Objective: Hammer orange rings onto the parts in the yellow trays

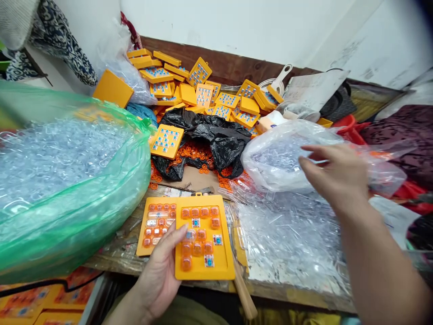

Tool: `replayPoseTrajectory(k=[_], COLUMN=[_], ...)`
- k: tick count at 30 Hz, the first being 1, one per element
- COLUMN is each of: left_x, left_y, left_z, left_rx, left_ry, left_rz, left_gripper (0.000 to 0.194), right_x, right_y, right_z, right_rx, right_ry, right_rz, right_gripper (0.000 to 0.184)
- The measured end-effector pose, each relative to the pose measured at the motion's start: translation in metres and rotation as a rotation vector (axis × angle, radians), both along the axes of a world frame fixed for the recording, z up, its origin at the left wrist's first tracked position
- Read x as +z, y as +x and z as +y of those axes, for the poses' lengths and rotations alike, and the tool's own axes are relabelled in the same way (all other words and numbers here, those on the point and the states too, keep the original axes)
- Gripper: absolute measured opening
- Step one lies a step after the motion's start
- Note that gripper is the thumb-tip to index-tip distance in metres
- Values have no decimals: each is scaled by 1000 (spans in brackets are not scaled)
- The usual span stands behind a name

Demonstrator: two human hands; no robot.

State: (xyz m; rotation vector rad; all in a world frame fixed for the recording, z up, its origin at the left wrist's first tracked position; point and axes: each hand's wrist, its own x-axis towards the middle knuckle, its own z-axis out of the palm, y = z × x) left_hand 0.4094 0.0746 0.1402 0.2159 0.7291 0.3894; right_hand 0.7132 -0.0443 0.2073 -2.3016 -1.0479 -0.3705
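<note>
My left hand (pixel 160 266) grips a yellow plastic board (pixel 221 255) by its left side, thumb on top. Clear orange caps cover many of its spots, while a few show bare blue-and-white pieces. Partly behind it lies a second yellow board (pixel 142 234) with orange caps and some clear ones. My right hand (pixel 341 174) is raised at the right, thumb and index finger apart, with nothing visible between them. It hovers in front of a white plastic bag (pixel 267 178) of small clear plastic pieces.
A green bag (pixel 128 180) of clear pieces fills the left. Orange caps spill from a black bag (pixel 230 144). Yellow boards (pixel 187 95) are heaped at the back. A wooden handle (pixel 245 298) juts over the table edge. Loose clear pieces (pixel 294 230) lie at right.
</note>
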Motion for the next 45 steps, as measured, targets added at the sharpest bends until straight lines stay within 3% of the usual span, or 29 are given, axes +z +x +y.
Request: replayPoseTrajectory(k=[3,6,13,18,22,25,28,30,33,36,40,42,45], left_x=[3,4,4,6,6,4,0,-3,-5,-3,1,1,-2], left_y=[3,4,3,2,1,4,8,10,11,12,13,12,8], left_z=[-3,-6,-9,-11,-10,-8,-7,-7,-8,-10,-11,-11,-11], left_rx=[-14,-21,-36,-65,-19,5,-18,-27,-37,-48,-34,-18,1], left_ry=[-4,11,37,41,49,52,44,41,47,71,82,79,83], left_rz=[64,102,153,157,192,189,154,141,134,142,194,234,282], left_gripper=[46,44,42,43,47,49,50,51,53,51,49,50,49], right_x=[-9,-25,-46,-50,-42,-36,-35,-40,-51,-61,-62,-64,-73], right_y=[33,45,45,47,33,-14,-86,-131,-174,-188,-184,-175,-158], right_z=[17,32,61,68,64,53,36,25,17,17,15,11,3], right_rx=[-147,-181,-251,-267,-289,-175,98,401,521,464,448,350,127], right_ry=[-295,-523,-623,-475,-198,-11,46,108,245,302,321,353,438], right_rz=[-39,-46,-36,-5,22,128,267,296,403,551,466,472,625], right_gripper=[31,38,37,31,23,34,32,25,29,29,30,33,16])
